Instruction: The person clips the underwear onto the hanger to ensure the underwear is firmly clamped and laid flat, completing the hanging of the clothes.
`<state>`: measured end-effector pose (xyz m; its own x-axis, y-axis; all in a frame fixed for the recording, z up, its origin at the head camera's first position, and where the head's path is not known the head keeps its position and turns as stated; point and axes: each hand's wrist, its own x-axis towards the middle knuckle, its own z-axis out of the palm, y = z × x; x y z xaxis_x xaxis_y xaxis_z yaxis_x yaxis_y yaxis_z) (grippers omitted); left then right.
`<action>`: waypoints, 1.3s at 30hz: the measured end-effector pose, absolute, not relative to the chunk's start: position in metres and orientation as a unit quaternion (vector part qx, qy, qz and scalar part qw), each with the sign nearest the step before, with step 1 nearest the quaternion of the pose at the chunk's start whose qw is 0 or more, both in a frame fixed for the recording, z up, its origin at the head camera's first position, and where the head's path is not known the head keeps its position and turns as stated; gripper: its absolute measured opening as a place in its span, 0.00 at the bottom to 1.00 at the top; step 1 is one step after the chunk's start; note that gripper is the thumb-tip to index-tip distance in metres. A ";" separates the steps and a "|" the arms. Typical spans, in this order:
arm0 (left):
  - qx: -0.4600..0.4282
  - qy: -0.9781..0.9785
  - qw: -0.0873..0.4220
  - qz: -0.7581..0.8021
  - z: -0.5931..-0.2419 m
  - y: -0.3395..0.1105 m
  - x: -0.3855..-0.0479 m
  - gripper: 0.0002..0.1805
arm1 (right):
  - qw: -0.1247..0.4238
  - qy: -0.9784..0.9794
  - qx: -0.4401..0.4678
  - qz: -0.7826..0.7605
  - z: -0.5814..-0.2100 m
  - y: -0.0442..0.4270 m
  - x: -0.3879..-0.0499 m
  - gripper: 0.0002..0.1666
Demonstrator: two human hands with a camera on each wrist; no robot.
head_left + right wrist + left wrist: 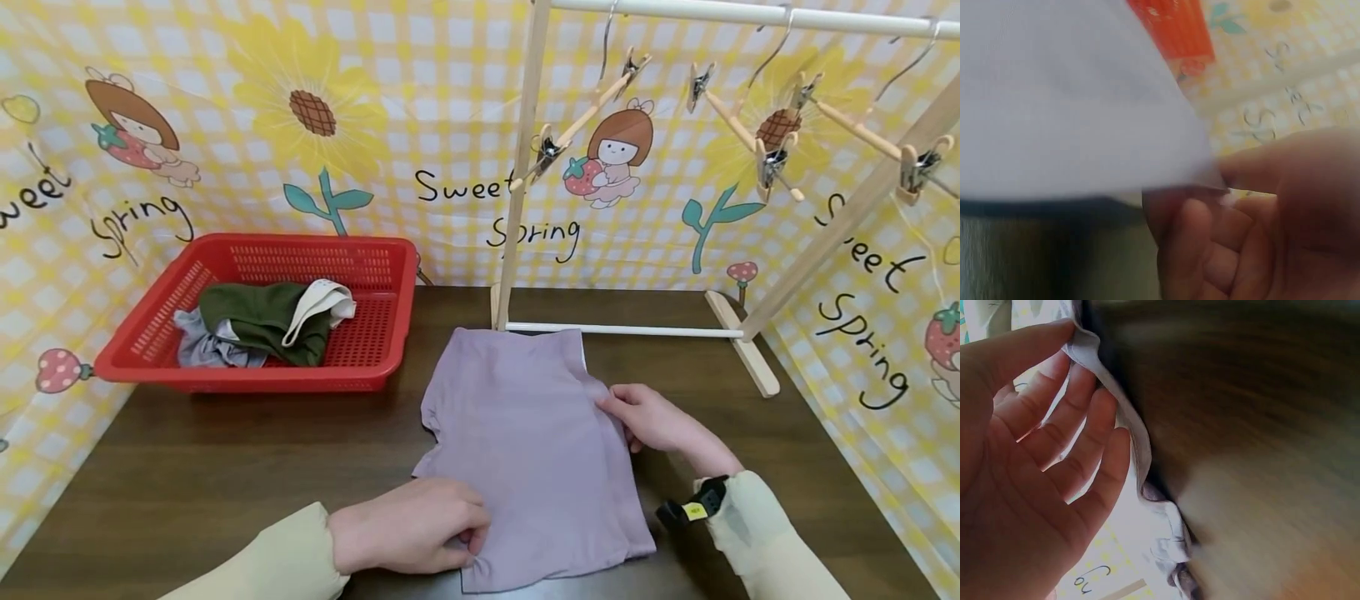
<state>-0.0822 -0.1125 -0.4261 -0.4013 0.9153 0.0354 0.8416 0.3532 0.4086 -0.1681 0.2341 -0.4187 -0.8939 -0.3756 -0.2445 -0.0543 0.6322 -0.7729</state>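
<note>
A lavender garment (525, 442) lies spread on the dark wooden table, with a notch in its left edge; which kind of garment it is I cannot tell. Near its front left corner my left hand (423, 525) pinches the cloth. In the left wrist view the thumb and forefinger of the left hand (1054, 444) meet at a thin hem (1125, 415), the other fingers loosely bent behind it. My right hand (652, 421) pinches the right edge, partway up. The right wrist view shows the cloth (1085, 112) between thumb and fingers of the right hand (1260, 212), somewhat blurred.
A red basket (382, 367) at the back left holds crumpled dark green, grey and cream cloth (255, 321). Behind the garment stands a wooden rack (517, 175) with several clip hangers (731, 121). A patterned yellow checked cloth (450, 83) covers the walls.
</note>
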 end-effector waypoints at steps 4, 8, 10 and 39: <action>0.517 0.818 0.133 0.214 -0.423 -0.111 -0.083 0.12 | 0.243 0.883 -0.082 -0.394 -0.424 0.240 -0.163 0.18; 0.473 0.847 0.103 0.220 -0.421 -0.114 -0.084 0.17 | 0.279 0.881 -0.053 -0.379 -0.423 0.243 -0.149 0.24; 0.455 0.865 0.076 0.197 -0.421 -0.117 -0.083 0.21 | 0.290 0.883 -0.064 -0.363 -0.419 0.246 -0.137 0.27; 0.327 0.930 0.055 0.159 -0.409 -0.089 -0.173 0.41 | 0.064 0.914 -0.296 -0.271 -0.418 0.225 -0.178 0.27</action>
<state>-0.1730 -0.0890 -0.4088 -0.7808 0.6248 0.0022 0.5899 0.7361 0.3319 -0.1778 0.2249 -0.4183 -0.8169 -0.5752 0.0429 -0.5056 0.6781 -0.5335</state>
